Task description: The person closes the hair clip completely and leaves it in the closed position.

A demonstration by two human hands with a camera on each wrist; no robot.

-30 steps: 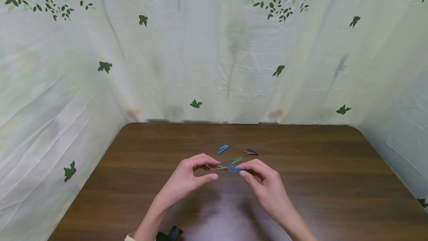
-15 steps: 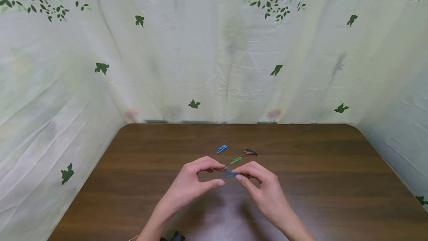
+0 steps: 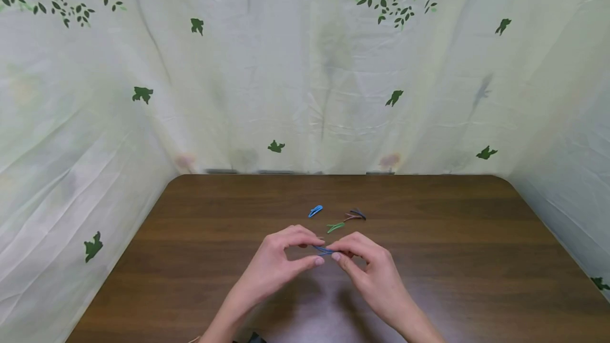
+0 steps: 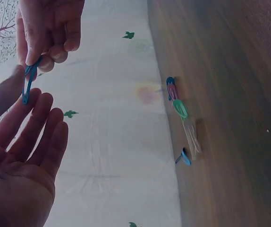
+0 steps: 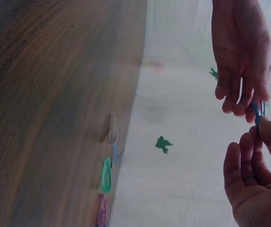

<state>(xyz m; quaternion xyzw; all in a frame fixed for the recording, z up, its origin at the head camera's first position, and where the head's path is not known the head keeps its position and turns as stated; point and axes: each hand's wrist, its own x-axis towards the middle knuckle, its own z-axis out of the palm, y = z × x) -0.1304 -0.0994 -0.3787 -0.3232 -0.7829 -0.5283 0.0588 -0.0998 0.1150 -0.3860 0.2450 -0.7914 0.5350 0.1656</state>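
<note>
In the head view, a blue snap hair clip (image 3: 324, 251) is held up over the table between my two hands, its halves spread apart. My right hand (image 3: 374, 269) pinches one end between thumb and index finger. At the other end, my left hand (image 3: 276, 258) has its index fingertip at the clip, the thumb a little below. From the left wrist, the clip (image 4: 28, 85) shows its free end against the left index finger (image 4: 29, 100), with the other left fingers loosely extended.
On the wooden table (image 3: 452, 247) beyond my hands lie a light blue clip (image 3: 315, 211), a green clip (image 3: 335, 227), and a pink clip beside a dark blue clip (image 3: 359, 214). A beige clip (image 4: 191, 135) is mostly hidden behind my left fingers in the head view. A patterned curtain (image 3: 286, 68) surrounds the table.
Both hands have come closer together and slightly nearer to me. The spread end of the blue hair clip now reaches the left index fingertip. The clips on the table have not moved.
</note>
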